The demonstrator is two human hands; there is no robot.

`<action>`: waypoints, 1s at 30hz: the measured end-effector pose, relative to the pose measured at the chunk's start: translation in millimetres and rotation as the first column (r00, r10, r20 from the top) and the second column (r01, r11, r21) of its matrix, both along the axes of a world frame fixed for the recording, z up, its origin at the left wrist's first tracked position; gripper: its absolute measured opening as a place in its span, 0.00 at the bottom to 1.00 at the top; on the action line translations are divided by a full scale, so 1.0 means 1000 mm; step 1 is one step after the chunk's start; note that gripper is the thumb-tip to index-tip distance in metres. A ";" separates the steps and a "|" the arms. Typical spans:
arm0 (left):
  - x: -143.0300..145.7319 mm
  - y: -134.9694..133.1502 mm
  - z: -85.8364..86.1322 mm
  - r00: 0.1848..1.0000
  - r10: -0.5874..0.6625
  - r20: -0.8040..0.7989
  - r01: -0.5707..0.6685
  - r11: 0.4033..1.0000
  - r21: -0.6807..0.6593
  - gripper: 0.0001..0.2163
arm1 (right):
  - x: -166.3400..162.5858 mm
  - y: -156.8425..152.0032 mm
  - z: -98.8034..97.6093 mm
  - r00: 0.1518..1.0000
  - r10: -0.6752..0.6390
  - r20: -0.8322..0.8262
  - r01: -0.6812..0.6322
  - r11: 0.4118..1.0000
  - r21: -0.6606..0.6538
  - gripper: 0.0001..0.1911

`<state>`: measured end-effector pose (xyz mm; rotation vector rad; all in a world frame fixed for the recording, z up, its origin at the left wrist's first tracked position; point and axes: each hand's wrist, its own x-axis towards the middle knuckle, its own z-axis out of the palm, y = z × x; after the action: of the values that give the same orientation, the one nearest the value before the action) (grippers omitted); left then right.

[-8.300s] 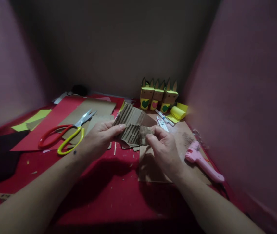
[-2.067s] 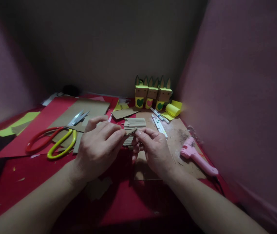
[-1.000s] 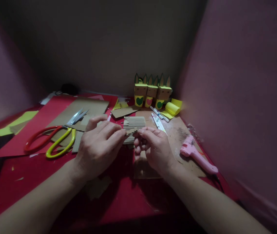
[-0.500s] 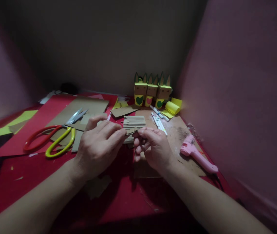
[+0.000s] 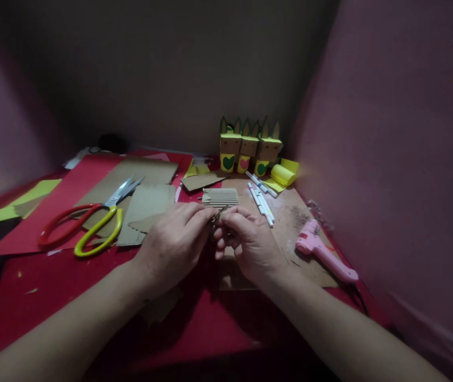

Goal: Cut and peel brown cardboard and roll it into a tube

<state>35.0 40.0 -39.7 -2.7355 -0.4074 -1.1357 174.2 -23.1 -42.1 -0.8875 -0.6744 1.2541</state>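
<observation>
My left hand [image 5: 174, 241] and my right hand [image 5: 248, 241] meet over the red table surface [image 5: 91, 276], fingertips pinched together on a small scrap of brown cardboard [image 5: 217, 215]. Both hands are closed around it, and most of the scrap is hidden by the fingers. Just beyond them lies a ribbed piece of corrugated cardboard [image 5: 221, 197]. Under my right hand is a flat brown cardboard sheet [image 5: 290, 223].
Red and yellow handled scissors [image 5: 86, 225] lie on cardboard sheets [image 5: 146, 204] at the left. Three yellow and brown paper figures [image 5: 246, 151] stand at the back, with a yellow paper roll [image 5: 284, 176] and white markers [image 5: 262, 197]. A pink glue gun [image 5: 324, 254] lies at right.
My left hand has shifted right and closer to my right hand, uncovering the cardboard sheet near the scissors. The scrap is now held tighter between both sets of fingertips.
</observation>
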 end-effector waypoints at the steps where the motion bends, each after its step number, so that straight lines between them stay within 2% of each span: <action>1: 0.001 -0.002 -0.001 1.000 -0.020 0.012 0.021 0.997 -0.069 0.08 | -0.001 0.000 0.000 1.000 -0.005 0.004 0.004 1.000 0.025 0.07; 5: 0.001 -0.008 0.001 0.993 -0.041 0.113 0.073 0.953 -0.295 0.10 | -0.006 -0.001 -0.003 1.000 -0.006 0.014 0.004 0.994 0.106 0.06; 9: -0.003 -0.010 0.011 0.983 -0.044 0.180 0.128 0.866 -0.484 0.13 | -0.010 -0.001 -0.009 0.998 0.016 0.053 -0.025 0.983 0.184 0.05; 12: -0.005 -0.011 0.017 0.983 0.025 0.182 0.086 0.814 -0.575 0.10 | -0.012 0.000 -0.014 0.993 -0.006 0.116 -0.019 0.978 0.210 0.05; 15: -0.005 -0.013 0.019 0.977 0.118 0.175 0.017 0.782 -0.624 0.08 | -0.014 0.002 -0.015 0.988 -0.040 0.151 0.007 0.976 0.216 0.06; 19: -0.003 -0.013 0.018 0.965 0.146 0.217 0.036 0.748 -0.663 0.07 | -0.016 0.004 -0.012 0.983 -0.073 0.170 0.032 0.972 0.233 0.07; 24: -0.002 -0.013 0.015 0.944 0.213 0.251 0.014 0.737 -0.676 0.07 | -0.017 0.004 -0.012 0.977 -0.077 0.196 0.030 0.973 0.231 0.07; 30: -0.003 -0.014 0.015 0.933 0.253 0.255 -0.014 0.735 -0.678 0.07 | -0.013 0.003 -0.011 0.935 -0.122 0.333 0.037 0.968 0.249 0.08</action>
<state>31.8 26.3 -24.6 -2.9762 -1.2766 -1.6806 160.8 -20.0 -53.5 -0.9321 -1.0373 0.9253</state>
